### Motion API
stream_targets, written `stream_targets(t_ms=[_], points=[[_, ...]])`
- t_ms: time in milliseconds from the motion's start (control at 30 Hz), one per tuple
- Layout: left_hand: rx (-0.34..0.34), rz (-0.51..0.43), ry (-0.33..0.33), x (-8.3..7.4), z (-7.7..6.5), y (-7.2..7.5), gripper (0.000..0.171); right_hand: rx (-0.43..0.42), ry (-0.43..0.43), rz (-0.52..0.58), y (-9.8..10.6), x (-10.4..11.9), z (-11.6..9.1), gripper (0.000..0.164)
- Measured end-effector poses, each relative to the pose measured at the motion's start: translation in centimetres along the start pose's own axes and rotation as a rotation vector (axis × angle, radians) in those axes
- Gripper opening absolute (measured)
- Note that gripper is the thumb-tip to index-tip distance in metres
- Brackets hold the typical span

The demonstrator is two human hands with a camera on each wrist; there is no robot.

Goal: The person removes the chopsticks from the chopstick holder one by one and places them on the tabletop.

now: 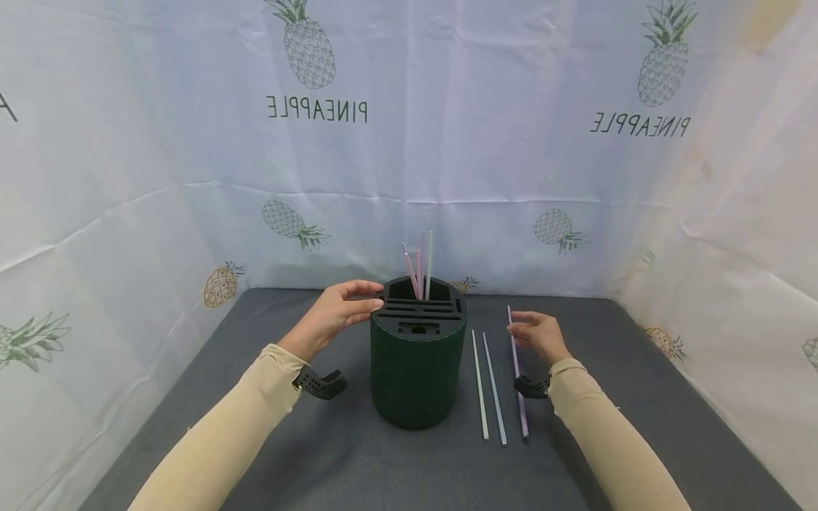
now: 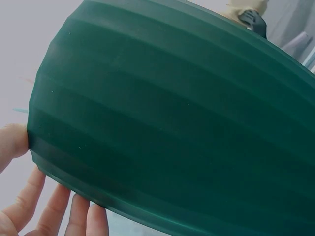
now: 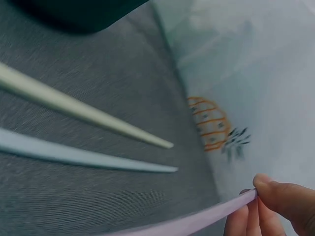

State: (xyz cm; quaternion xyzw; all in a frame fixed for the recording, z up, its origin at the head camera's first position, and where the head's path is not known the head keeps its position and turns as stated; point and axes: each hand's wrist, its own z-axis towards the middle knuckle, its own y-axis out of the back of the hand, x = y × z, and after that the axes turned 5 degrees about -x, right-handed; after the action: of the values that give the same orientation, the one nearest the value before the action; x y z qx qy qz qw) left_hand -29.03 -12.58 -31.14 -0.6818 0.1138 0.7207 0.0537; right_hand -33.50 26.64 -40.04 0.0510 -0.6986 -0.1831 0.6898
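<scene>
A dark green round knife block (image 1: 417,376) with a slotted black top stands on the table. My left hand (image 1: 337,312) touches its upper left edge, the thumb at the rim; in the left wrist view the fairly straight fingers (image 2: 53,211) rest against its side. To the right, my right hand (image 1: 540,333) pinches a purple chopstick (image 1: 516,369) near its far, thin end, between thumb and fingers in the right wrist view. A pale green chopstick (image 1: 480,390) and a light blue chopstick (image 1: 494,390) lie side by side between the block and that hand.
Several pink, purple and pale chopsticks (image 1: 429,266) stand in the block's rear compartment. Dark grey cloth (image 1: 307,461) covers the table. White pineapple-print curtains (image 1: 473,156) enclose the back and both sides.
</scene>
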Motion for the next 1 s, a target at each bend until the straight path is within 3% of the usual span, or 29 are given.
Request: stream_targets(t_ms=[300, 533, 1000], points=[[-0.003, -0.001, -0.005, 0.1, 0.0, 0.0, 0.045, 0.014, -0.032, 0.017, -1.4, -1.8, -0.6, 0.038], [-0.002, 0.000, -0.009, 0.1, 0.1, 0.0, 0.044, 0.007, -0.082, -0.041, -2.4, -3.3, 0.0, 0.038], [-0.007, -0.004, -0.006, 0.1, 0.2, 0.1, 0.045, 0.016, -0.084, -0.122, -3.2, -4.0, 0.8, 0.043]])
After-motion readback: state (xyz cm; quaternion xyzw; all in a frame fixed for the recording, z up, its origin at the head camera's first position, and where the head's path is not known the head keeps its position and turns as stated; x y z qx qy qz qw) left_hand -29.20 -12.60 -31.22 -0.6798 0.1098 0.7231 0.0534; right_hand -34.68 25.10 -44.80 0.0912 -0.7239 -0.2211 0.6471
